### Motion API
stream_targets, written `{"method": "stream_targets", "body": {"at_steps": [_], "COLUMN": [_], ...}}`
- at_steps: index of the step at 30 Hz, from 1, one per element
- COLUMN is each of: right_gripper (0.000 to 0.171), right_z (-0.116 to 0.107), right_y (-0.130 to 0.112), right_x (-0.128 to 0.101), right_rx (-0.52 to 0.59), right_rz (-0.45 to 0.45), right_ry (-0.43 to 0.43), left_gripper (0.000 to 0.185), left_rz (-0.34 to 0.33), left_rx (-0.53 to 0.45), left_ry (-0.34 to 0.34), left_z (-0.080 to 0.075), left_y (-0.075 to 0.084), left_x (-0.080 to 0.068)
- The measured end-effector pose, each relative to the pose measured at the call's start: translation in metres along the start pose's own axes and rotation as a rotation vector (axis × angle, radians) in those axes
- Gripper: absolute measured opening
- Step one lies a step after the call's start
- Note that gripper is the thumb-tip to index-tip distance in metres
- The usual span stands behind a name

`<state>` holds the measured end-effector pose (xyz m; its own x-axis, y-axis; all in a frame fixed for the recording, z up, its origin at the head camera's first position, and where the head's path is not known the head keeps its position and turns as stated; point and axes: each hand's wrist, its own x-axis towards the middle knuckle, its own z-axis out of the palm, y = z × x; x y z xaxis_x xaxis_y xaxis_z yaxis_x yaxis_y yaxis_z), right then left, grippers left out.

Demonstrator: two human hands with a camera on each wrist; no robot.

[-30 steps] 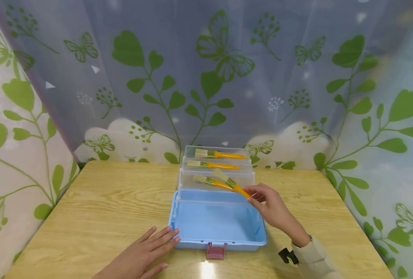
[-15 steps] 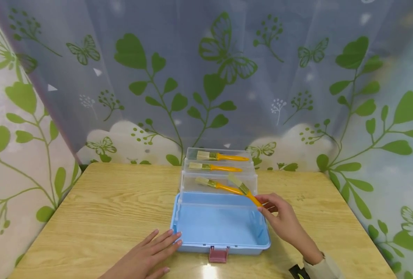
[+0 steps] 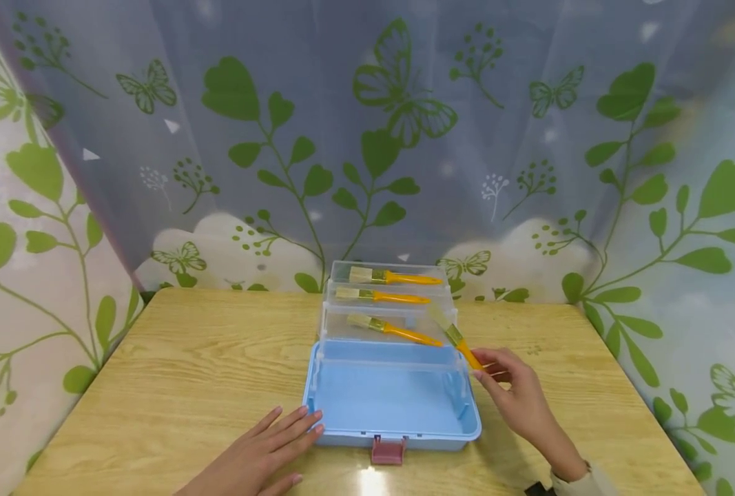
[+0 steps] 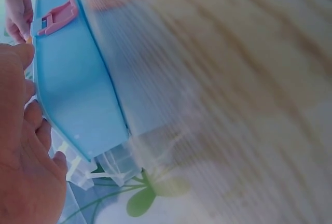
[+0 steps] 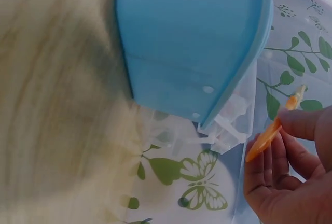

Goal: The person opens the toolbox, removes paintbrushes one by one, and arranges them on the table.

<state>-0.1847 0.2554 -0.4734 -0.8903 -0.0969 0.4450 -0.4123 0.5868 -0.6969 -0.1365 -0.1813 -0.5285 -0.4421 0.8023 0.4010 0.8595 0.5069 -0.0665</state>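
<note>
An open blue box (image 3: 392, 443) stands on the table, with clear tiered trays (image 3: 328, 324) raised at its back. My right hand (image 3: 519, 396) pinches an orange-handled paintbrush (image 3: 463, 348) by its handle, over the box's right rim, bristles pointing up and left. One paintbrush (image 3: 398, 331) lies on the lowest tray, another paintbrush (image 3: 382, 296) on the middle tray, and a third paintbrush (image 3: 395, 277) on the top one. My left hand (image 3: 262, 451) has its fingers spread, the tips at the box's front left corner. The right wrist view shows thumb and fingers around the orange handle (image 5: 264, 140).
A pink latch (image 3: 388, 451) hangs at the box's front. The wooden table (image 3: 218, 358) extends to both sides of the box. Behind it hangs a curtain (image 3: 280, 172) printed with leaves and butterflies.
My right hand has moved right and slightly down with its paintbrush, away from the brush on the lowest tray. The left hand stays at the box's corner.
</note>
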Motion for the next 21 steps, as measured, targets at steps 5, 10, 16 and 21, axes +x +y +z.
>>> {"method": "stream_targets", "body": {"at_steps": [5, 10, 16, 21], "right_gripper": [0.029, 0.029, 0.029, 0.028], "right_z": [-0.005, -0.008, -0.009, -0.009], "right_y": [0.007, 0.013, 0.020, 0.025], "right_x": [-0.004, -0.007, -0.010, -0.014], "right_rx": [0.027, 0.044, 0.053, 0.049], "right_rz": [0.016, 0.024, 0.048, 0.079], "right_ry": [0.049, 0.087, 0.124, 0.125], "left_gripper": [0.072, 0.075, 0.077, 0.078], "left_rz": [0.001, -0.003, -0.014, -0.011], "left_rx": [-0.001, -0.011, -0.024, -0.022], "left_ry": [-0.005, 0.004, 0.015, 0.017], "left_z": [0.001, 0.003, 0.005, 0.004], "left_y": [0.000, -0.001, -0.001, -0.001], "left_x": [0.001, 0.001, 0.001, 0.001]}}
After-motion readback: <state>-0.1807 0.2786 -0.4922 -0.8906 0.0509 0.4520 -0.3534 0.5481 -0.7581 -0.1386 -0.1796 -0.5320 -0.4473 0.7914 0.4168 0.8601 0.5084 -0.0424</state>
